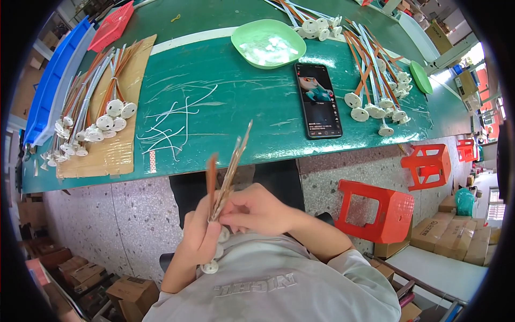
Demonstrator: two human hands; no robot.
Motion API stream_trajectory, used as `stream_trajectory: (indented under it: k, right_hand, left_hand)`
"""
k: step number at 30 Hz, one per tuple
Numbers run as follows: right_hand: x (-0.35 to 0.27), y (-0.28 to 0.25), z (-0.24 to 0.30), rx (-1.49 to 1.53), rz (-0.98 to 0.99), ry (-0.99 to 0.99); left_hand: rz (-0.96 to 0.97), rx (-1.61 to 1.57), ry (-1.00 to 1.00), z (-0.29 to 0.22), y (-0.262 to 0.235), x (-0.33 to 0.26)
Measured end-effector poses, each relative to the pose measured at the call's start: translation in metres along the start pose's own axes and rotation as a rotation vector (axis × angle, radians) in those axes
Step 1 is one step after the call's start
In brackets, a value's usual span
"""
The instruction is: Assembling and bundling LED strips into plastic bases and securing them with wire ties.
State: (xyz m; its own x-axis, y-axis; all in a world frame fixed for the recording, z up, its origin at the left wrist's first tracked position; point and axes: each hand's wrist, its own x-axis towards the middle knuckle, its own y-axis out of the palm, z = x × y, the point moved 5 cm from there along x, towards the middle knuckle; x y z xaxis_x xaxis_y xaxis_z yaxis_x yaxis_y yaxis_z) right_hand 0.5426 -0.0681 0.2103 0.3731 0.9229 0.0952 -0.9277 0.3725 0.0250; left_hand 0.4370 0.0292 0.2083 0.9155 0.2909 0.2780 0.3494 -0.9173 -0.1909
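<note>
A bundle of thin brown and silvery strips with white round disc ends (230,174) stands upright in front of my chest. My left hand (199,236) is wrapped around its lower part, and white discs (211,266) stick out below that hand. Against the bundle's right side, my right hand (258,210) has its fingers pinched together; whatever lies between them is too small to make out. Several loose white wire ties (185,114) are scattered on the green table (225,118) beyond my hands.
Tied bundles with white discs (104,124) lie on cardboard (129,155) at left; others (375,110) lie at right. A phone (319,102) and a green bowl (298,40) sit mid-table. Blue tray (53,86) and red basket (111,27) are far left. Red stools (394,214) stand right.
</note>
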Motion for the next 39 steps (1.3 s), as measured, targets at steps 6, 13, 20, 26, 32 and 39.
stream_trajectory:
  k: [6, 13, 20, 26, 32, 39]
  right_hand:
    - [0.035, 0.004, 0.009, 0.134, 0.026, 0.065]
    - [0.051, 0.056, 0.024, 0.372, 0.246, 0.138]
    - [0.055, 0.041, 0.03, 0.058, 0.138, -0.009]
    - [0.057, -0.018, 0.058, -0.5, -0.265, -0.33]
    - [0.04, -0.067, 0.056, -0.832, -0.487, -0.374]
    - [0.034, -0.076, 0.044, -0.987, -0.51, -0.252]
  left_hand:
    - [0.132, -0.477, -0.289, -0.019, -0.013, -0.005]
    - [0.171, -0.841, 0.055, -0.037, -0.021, -0.014]
    - [0.197, -0.831, 0.044, -0.046, -0.025, -0.011]
    - [-0.428, -0.853, -0.059, -0.045, -0.089, -0.006]
    - [-0.706, -0.518, 0.061, -0.056, -0.166, -0.04]
    - [-0.758, -0.171, 0.054, -0.103, -0.254, 0.016]
